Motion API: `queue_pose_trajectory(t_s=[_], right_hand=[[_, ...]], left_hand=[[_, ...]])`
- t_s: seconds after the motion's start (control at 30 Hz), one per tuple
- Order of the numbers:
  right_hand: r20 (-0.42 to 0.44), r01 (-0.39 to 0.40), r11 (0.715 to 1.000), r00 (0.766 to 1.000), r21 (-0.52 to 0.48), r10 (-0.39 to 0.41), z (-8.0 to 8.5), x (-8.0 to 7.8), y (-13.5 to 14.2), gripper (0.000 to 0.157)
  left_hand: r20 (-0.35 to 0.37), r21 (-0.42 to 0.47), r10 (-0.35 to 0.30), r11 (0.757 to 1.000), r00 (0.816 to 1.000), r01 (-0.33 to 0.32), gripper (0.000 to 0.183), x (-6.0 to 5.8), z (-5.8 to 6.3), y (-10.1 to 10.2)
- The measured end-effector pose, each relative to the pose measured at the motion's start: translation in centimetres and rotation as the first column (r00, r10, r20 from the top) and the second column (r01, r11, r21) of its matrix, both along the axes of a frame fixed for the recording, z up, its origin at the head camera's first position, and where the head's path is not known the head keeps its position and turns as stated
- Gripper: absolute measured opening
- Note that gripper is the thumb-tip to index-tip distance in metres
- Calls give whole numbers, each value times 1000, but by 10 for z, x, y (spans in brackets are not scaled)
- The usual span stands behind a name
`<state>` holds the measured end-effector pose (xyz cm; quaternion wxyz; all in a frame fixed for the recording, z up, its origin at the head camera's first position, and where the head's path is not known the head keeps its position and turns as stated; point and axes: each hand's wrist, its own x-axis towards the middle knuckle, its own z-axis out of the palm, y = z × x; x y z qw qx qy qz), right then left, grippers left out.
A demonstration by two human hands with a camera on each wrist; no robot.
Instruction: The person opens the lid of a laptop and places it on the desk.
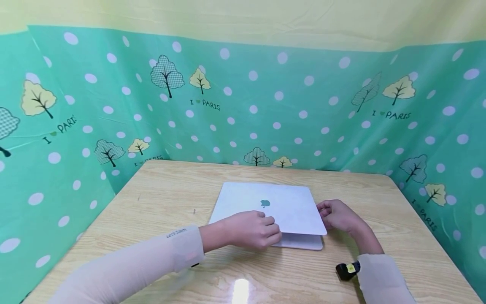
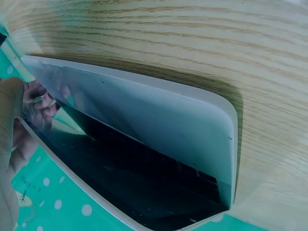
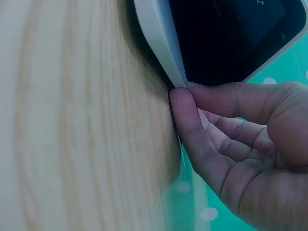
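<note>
A silver laptop [image 1: 284,211] with an apple logo lies on the table, its lid raised a little above the base [image 1: 300,241]. At the front edge of the lid, my left hand [image 1: 253,230] grips with curled fingers. The left wrist view shows the gap from the side, with the dark screen [image 2: 125,173] over the pale base and part of the keyboard. My right hand [image 1: 339,216] is at the laptop's right side. Its thumb and a finger pinch the base's side edge in the right wrist view, where the right hand [image 3: 255,187] shows closely.
The light wooden table [image 1: 163,198] extends around the laptop. Behind it and at both sides hangs a green dotted curtain [image 1: 243,93] with printed trees. A black camera [image 1: 344,271] is strapped at the right wrist.
</note>
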<state>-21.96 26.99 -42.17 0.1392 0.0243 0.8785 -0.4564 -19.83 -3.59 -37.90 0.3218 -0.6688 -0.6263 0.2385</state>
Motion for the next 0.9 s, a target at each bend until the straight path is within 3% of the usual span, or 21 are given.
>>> queue_pose_trajectory(t_s=[0.67, 0.9], right_hand=[[-33, -20, 1000, 999, -18, 19, -1, 2, 0, 42], [-21, -18, 997, 1000, -76, 16, -2, 2, 1, 42]], left_hand=[[-108, 72, -108, 991, 988, 117, 32, -8, 11, -3], [-128, 79, -67, 994, 990, 77, 32, -7, 15, -1]])
